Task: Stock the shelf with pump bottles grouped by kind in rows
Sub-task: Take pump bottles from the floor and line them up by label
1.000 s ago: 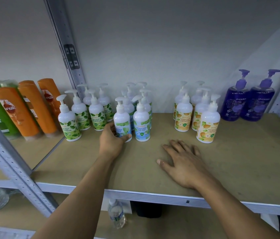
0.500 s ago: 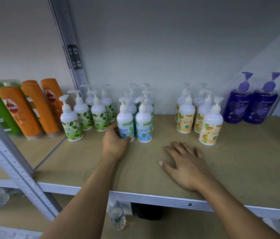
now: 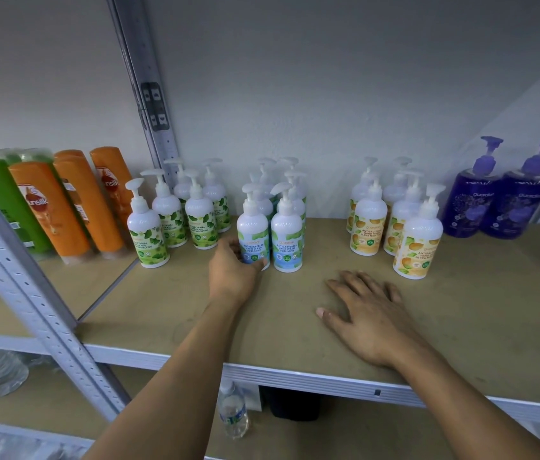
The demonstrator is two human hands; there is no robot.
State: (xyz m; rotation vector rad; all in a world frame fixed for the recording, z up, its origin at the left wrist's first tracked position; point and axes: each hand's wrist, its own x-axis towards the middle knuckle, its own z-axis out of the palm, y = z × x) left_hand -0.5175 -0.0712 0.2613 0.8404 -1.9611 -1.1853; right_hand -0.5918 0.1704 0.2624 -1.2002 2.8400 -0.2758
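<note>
1. Left hand (image 3: 233, 273) still wraps curled fingers around the front mint bottle (image 3: 252, 227) at its 12 o'clock; bottle apparently hasn't shifted (row seems settled).
2. Right hand (image 3: 368, 313), at 4 o'clock, stays flat on the shelf (image 3: 295, 370).

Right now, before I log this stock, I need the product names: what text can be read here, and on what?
"ANTIBACTERIAL HAND WASH COOL MINT": blue-label pump bottle.
"ANTIBACTERIAL HAND WASH ULTRA MOISTURE": orange-label pump bottle.
"ANTIBACTERIAL HAND WASH", then "PROTECTION": green-label pump bottle.
"guardian": purple pump bottle.
"unsilk", first letter unclear: orange shampoo bottle.
Label on the water bottle: too blurred to read.
</note>
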